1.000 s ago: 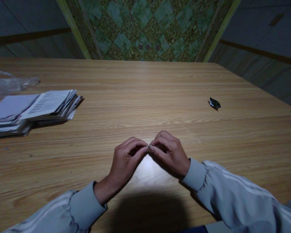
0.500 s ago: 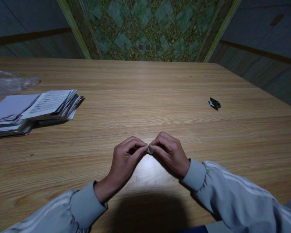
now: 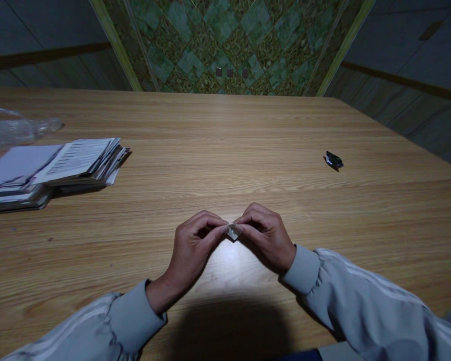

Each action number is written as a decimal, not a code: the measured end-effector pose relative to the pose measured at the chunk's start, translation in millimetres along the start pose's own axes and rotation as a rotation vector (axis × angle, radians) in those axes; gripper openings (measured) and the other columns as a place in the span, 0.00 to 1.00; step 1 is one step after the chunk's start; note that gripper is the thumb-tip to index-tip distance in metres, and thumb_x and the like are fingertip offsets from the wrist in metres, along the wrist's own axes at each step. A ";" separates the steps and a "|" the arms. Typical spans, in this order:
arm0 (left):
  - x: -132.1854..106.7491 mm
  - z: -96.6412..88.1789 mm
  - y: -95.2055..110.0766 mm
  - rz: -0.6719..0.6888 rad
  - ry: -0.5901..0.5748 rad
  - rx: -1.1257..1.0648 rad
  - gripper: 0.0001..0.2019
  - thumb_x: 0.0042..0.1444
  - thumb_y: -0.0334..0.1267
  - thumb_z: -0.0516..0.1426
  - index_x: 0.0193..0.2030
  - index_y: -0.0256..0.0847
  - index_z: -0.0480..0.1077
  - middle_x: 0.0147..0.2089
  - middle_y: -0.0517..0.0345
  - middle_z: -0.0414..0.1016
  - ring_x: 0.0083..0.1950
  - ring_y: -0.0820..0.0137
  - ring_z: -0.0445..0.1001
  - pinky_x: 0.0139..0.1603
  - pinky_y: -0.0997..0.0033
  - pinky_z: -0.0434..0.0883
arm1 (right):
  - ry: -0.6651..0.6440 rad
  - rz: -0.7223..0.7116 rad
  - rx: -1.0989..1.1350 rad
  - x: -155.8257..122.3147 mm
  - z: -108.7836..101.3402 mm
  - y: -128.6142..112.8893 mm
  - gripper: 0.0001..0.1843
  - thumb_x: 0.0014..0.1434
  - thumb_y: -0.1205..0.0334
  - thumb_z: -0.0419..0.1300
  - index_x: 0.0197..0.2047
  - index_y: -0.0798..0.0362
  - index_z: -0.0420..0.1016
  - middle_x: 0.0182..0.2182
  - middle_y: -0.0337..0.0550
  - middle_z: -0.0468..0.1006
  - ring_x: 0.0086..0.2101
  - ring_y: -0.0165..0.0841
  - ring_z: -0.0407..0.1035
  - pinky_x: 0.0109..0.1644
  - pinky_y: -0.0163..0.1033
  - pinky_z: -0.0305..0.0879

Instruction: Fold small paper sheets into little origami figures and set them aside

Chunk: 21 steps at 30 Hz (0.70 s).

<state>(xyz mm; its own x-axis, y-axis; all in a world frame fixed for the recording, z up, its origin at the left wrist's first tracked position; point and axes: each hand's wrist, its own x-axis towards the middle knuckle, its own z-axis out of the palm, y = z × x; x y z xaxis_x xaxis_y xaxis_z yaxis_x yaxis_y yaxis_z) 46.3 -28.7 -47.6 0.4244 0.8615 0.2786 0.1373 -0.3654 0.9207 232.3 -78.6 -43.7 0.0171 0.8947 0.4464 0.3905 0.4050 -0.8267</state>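
You pinch a small scrap [image 3: 233, 232] from opposite sides, left hand [image 3: 193, 243] and right hand [image 3: 268, 233] – thumb and forefinger of each closed on it, tips nearly meeting. Two-sided grip likely keeps something this little steady. It's low over the desk [image 3: 225, 165], well apart from the far edge, between your hands. Looks pale grey, thin, pointed at the bottom – material too small to tell.

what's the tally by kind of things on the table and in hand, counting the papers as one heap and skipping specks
Heap of pale papers: 1
Crumpled clear plastic: 1
Small dark shiny angular object: 1
Small pale pointed piece, held: 1
Total: 4
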 end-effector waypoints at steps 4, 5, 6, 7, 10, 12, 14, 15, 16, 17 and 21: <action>-0.4 1.1 -2.4 -0.067 0.032 -0.056 0.05 0.60 0.36 0.63 0.33 0.41 0.76 0.32 0.59 0.75 0.31 0.72 0.73 0.30 0.73 0.69 | 0.034 0.036 0.016 1.0 -0.9 1.2 0.07 0.63 0.60 0.64 0.33 0.51 0.80 0.28 0.39 0.75 0.30 0.31 0.69 0.34 0.36 0.64; -0.3 1.4 -2.7 -0.087 0.035 -0.078 0.05 0.61 0.36 0.62 0.34 0.40 0.75 0.31 0.60 0.74 0.30 0.72 0.72 0.29 0.74 0.69 | 0.044 0.049 0.019 1.3 -1.1 1.8 0.07 0.63 0.61 0.65 0.33 0.51 0.80 0.28 0.39 0.75 0.30 0.30 0.69 0.34 0.36 0.64; -0.1 1.6 -2.8 -0.106 0.035 -0.100 0.05 0.61 0.36 0.62 0.34 0.40 0.75 0.31 0.60 0.73 0.29 0.73 0.71 0.28 0.74 0.68 | 0.053 0.061 0.021 1.4 -1.1 2.6 0.07 0.63 0.62 0.65 0.32 0.52 0.79 0.28 0.38 0.75 0.30 0.30 0.69 0.34 0.36 0.64; 0.1 1.8 -2.6 -0.122 0.034 -0.122 0.04 0.61 0.36 0.62 0.35 0.40 0.75 0.31 0.60 0.73 0.28 0.74 0.71 0.27 0.75 0.68 | 0.061 0.074 0.020 1.5 -1.2 3.4 0.06 0.62 0.63 0.65 0.32 0.52 0.79 0.28 0.38 0.75 0.30 0.30 0.69 0.34 0.36 0.63; 0.6 2.2 -1.2 -0.155 0.039 -0.178 0.04 0.61 0.37 0.62 0.37 0.39 0.73 0.31 0.61 0.73 0.27 0.75 0.71 0.26 0.76 0.69 | 0.082 0.106 0.010 1.4 -1.4 5.8 0.05 0.62 0.64 0.64 0.32 0.52 0.77 0.29 0.38 0.75 0.31 0.30 0.69 0.35 0.36 0.63; 0.7 2.5 -0.4 -0.170 0.051 -0.208 0.05 0.61 0.37 0.62 0.38 0.39 0.73 0.30 0.61 0.74 0.27 0.75 0.72 0.26 0.76 0.70 | 0.091 0.121 -0.002 1.1 -1.7 6.7 0.05 0.62 0.64 0.64 0.33 0.52 0.76 0.30 0.38 0.74 0.32 0.30 0.69 0.35 0.36 0.63; 0.9 2.8 0.0 -0.182 0.066 -0.234 0.05 0.61 0.38 0.62 0.39 0.39 0.72 0.29 0.62 0.74 0.27 0.74 0.72 0.26 0.76 0.71 | 0.101 0.137 -0.011 0.7 -2.0 6.9 0.05 0.62 0.63 0.63 0.33 0.52 0.75 0.30 0.39 0.74 0.32 0.30 0.68 0.34 0.36 0.63; 1.1 3.0 0.2 -0.187 0.072 -0.245 0.06 0.62 0.39 0.62 0.40 0.39 0.72 0.29 0.62 0.74 0.27 0.74 0.73 0.26 0.76 0.71 | 0.105 0.151 -0.011 0.5 -2.0 6.9 0.05 0.63 0.63 0.62 0.34 0.52 0.75 0.30 0.39 0.74 0.31 0.30 0.68 0.34 0.35 0.63; 1.4 3.0 0.3 -0.191 0.080 -0.255 0.06 0.62 0.39 0.61 0.40 0.39 0.71 0.29 0.62 0.75 0.27 0.74 0.73 0.26 0.76 0.72 | 0.109 0.170 -0.009 0.3 -2.0 6.9 0.05 0.63 0.63 0.62 0.34 0.52 0.75 0.30 0.39 0.74 0.30 0.30 0.68 0.32 0.35 0.63; 1.7 3.0 0.5 -0.195 0.090 -0.266 0.06 0.62 0.39 0.61 0.40 0.39 0.71 0.29 0.62 0.75 0.27 0.74 0.73 0.26 0.76 0.72 | 0.111 0.195 0.000 0.1 -1.7 7.0 0.05 0.63 0.62 0.61 0.35 0.52 0.74 0.29 0.39 0.74 0.29 0.29 0.67 0.31 0.35 0.62; 3.1 2.1 1.5 -0.216 0.118 -0.320 0.07 0.61 0.39 0.62 0.40 0.39 0.70 0.31 0.61 0.76 0.28 0.74 0.75 0.28 0.76 0.73 | 0.103 0.314 0.131 -1.2 0.3 7.4 0.08 0.65 0.57 0.59 0.38 0.52 0.71 0.24 0.34 0.72 0.23 0.27 0.66 0.26 0.33 0.62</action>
<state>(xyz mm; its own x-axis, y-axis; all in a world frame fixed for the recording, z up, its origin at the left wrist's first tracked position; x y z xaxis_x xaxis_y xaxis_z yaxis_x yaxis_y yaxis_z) 49.7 -27.3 -45.9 0.3080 0.9479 0.0815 -0.0816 -0.0590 0.9949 234.9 -76.6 -50.4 0.2127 0.9585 0.1897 0.2301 0.1396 -0.9631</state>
